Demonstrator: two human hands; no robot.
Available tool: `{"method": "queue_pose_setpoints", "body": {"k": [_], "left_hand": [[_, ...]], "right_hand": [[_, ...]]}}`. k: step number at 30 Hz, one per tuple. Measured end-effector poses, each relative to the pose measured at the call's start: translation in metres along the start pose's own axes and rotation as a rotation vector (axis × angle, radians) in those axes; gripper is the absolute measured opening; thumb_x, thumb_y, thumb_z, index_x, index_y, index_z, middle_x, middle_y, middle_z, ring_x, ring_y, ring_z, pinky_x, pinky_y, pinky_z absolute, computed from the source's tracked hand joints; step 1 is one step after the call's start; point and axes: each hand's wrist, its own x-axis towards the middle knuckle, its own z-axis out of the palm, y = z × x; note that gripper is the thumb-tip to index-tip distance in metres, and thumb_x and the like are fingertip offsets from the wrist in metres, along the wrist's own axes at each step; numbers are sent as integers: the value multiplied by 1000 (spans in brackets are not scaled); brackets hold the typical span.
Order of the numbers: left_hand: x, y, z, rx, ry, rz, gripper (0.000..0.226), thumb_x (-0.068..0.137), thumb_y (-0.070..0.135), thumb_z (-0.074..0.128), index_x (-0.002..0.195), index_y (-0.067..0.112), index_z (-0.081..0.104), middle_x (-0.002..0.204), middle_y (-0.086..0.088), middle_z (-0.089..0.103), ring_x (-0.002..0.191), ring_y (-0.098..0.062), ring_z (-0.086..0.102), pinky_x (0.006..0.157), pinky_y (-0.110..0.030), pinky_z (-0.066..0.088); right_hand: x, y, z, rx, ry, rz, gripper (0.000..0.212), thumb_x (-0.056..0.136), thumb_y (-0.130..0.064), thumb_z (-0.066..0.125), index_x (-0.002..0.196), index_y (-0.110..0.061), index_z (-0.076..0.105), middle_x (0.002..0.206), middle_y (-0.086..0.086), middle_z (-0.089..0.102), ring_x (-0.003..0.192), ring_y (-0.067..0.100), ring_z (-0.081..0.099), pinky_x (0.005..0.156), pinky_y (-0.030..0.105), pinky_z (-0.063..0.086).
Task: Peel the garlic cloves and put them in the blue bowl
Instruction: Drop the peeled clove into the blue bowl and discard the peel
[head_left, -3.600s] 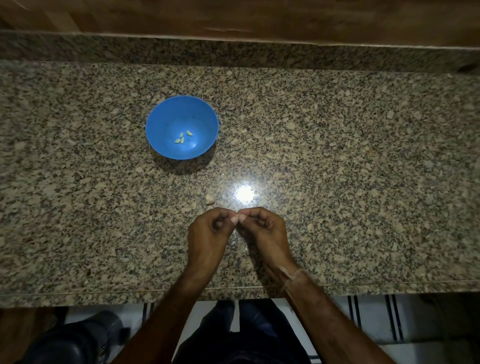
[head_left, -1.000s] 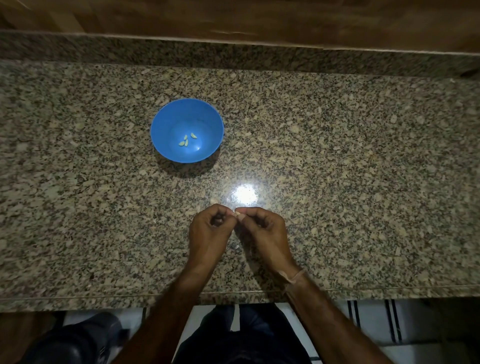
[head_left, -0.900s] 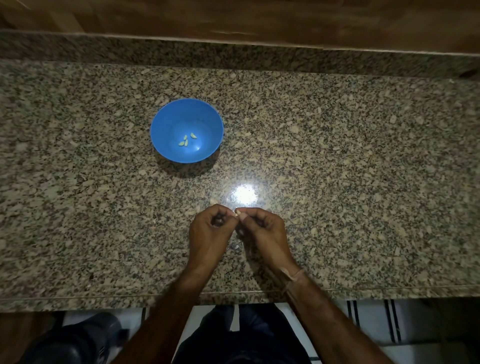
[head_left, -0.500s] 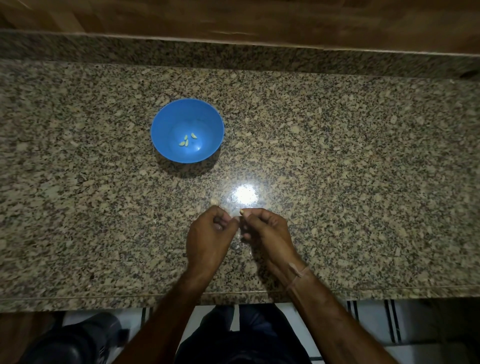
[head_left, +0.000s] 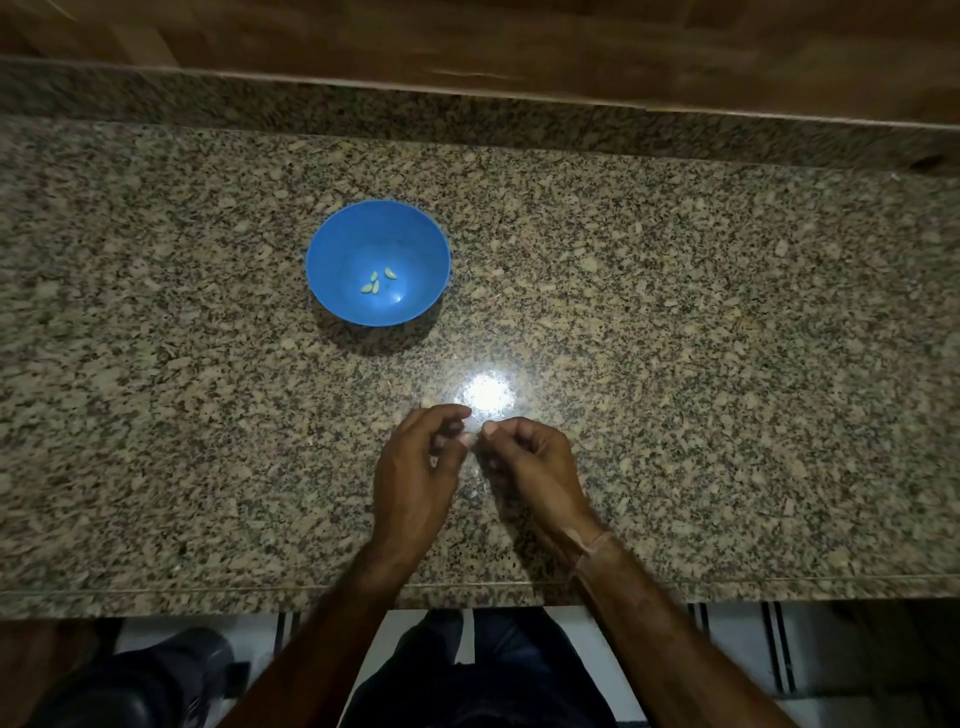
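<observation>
L hand (head_left: 415, 467) & R hand (head_left: 530, 462): fingers curled, tips nearly meeting over surface (head_left: 727, 364). Tiny pale bit at L fingertips (head_left: 464, 439); can't tell if either hand holds anything. Loose garlic clove (head_left: 426, 401) just beyond L fingers. Blue bowl (head_left: 332, 260) w/ 3 peeled cloves (head_left: 375, 282) well beyond fingers, leftward.

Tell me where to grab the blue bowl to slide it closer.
Probably pinch the near rim of the blue bowl, coming down from above on the person's side: it stands upright and open, the rim is bare all round, and the peeled cloves lie at the bottom, clear of a thumb.
</observation>
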Motion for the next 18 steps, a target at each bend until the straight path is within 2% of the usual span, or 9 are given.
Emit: {"method": "queue_pose_setpoints", "body": {"k": [2,4,8,10,11,13,14,16,18], "left_hand": [[-2,4,-2,-32,-4,-4,16,96,21,72,106,32,75,101,17,73,95,-4,69,81,-38,60],[-4,2,-2,-48,26,-8,11,96,22,71,98,32,75,95,18,74,90,-5,71,77,-43,61],[-5,-13,-11,-43,114,-82,10,98,22,68,94,30,73,94,17,74,85,-6,71,73,-43,62],[-1,-25,-22,-11,207,-108,13,98,15,67,95,27,73,92,12,74,83,-8,71,71,-34,61],[2,-30,-28,2,248,-123,15,98,10,67,96,24,72,91,8,74,83,-9,70,69,-25,59],[6,-41,-41,49,288,-142,19,97,1,65,101,18,72,96,0,72,85,-15,69,65,-5,47],[7,-45,-46,76,296,-133,21,97,-2,64,106,16,72,102,-2,69,86,-15,67,66,-3,45],[1,-49,-52,106,312,-96,26,96,0,68,116,16,67,116,-2,58,90,-12,60,71,-7,46],[-14,-49,-50,91,307,-60,30,95,8,72,121,18,62,118,0,50,92,-9,57,73,-16,49]], "right_hand": [[-2,1,4,17,-23,3,30,101,-11,68,96,19,67,73,11,67,65,13,63,64,23,53],[-2,3,7,-31,-40,-8,31,102,-12,68,94,17,68,71,11,65,64,14,60,65,26,52],[-2,12,3,-301,-21,-144,14,100,-12,71,110,-3,77,100,4,78,91,14,74,84,30,58],[-9,18,-7,-525,48,-309,30,95,-10,76,125,-10,73,114,-1,71,107,5,69,94,23,56],[-15,21,-14,-636,71,-374,39,93,-7,78,131,-9,69,118,-2,65,110,-2,63,95,14,50],[-29,28,-25,-845,56,-405,53,89,-1,80,138,-6,61,120,3,56,110,-6,54,89,1,39],[-34,34,-29,-939,45,-370,56,88,0,80,140,-5,59,123,8,55,110,1,55,87,3,37],[-41,43,-29,-1054,57,-301,56,89,-2,77,141,-8,57,130,13,54,111,20,57,91,20,42],[-41,50,-19,-1043,99,-342,51,92,2,71,139,-11,59,125,9,55,106,14,54,91,33,53]]}}
